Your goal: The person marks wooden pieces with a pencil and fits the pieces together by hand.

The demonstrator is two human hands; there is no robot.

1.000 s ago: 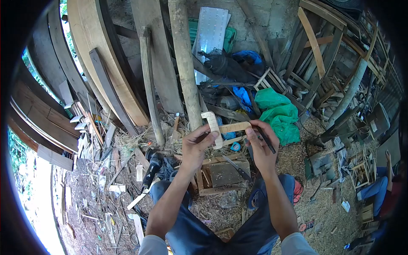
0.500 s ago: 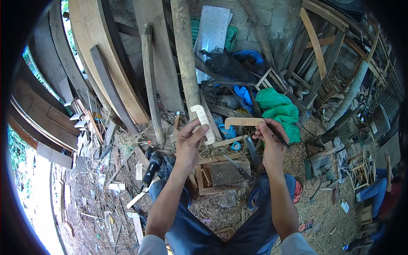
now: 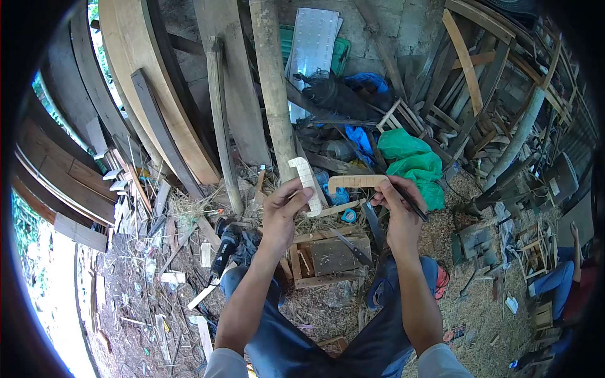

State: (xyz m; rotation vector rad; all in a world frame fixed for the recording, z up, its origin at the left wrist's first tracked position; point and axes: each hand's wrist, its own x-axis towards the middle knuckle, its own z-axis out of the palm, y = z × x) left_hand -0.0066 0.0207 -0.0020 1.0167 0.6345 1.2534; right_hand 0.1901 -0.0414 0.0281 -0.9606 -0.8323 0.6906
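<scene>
Power tool (image 3: 225, 252): lower left of the left hand.
Left hand (image 3: 282, 211): pinches the pale hooked piece (image 3: 307, 187) upright.
Tan hooked piece (image 3: 357, 182): between the hands, lying crosswise.
Right hand (image 3: 403, 211): pinches the tan hooked piece's end, also holding a dark slim stick (image 3: 413, 205).
Green plastic (image 3: 409, 157): beyond the right hand.

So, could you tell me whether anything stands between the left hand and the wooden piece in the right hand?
Only the left piece, held in the left hand, stands in between; from there to the right piece, nothing visible does.
</scene>
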